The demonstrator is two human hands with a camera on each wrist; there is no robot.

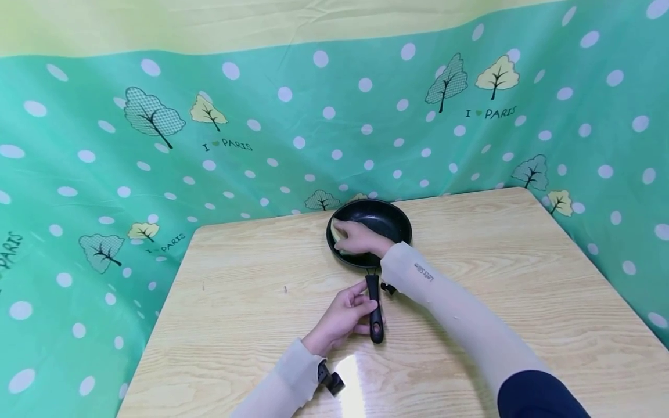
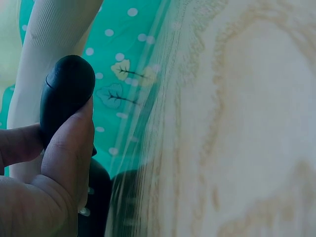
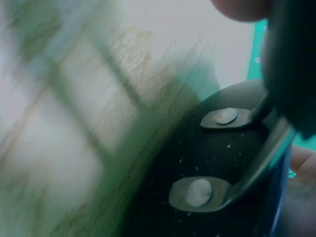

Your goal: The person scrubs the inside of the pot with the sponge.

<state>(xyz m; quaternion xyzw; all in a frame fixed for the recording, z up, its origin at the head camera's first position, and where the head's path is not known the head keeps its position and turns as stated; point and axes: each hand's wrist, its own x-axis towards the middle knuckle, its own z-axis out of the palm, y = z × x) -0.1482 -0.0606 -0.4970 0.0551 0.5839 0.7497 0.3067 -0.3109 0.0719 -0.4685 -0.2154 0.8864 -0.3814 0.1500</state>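
A black frying pan [image 1: 388, 219] stands at the far side of the table, its black handle [image 1: 374, 316] pointing toward me. My left hand [image 1: 342, 318] grips that handle, the thumb across its top; in the left wrist view, the thumb and fingers of the left hand [image 2: 61, 163] hold the handle's rounded end [image 2: 69, 89]. Inside the pan, at its left wall, my right hand [image 1: 359, 238] holds a pale yellow sponge-like piece [image 1: 336, 231], mostly hidden beneath the fingers. Two rivets and the metal bracket on the pan's outer side [image 3: 197, 153] show in the right wrist view.
The pan stands on a light wood-grain table [image 1: 251, 290]. Behind and beside the table hangs a green polka-dot curtain [image 1: 292, 116] with printed trees. A black wrist camera [image 1: 331, 378] sits at the left cuff. My right forearm reaches across the table's right half.
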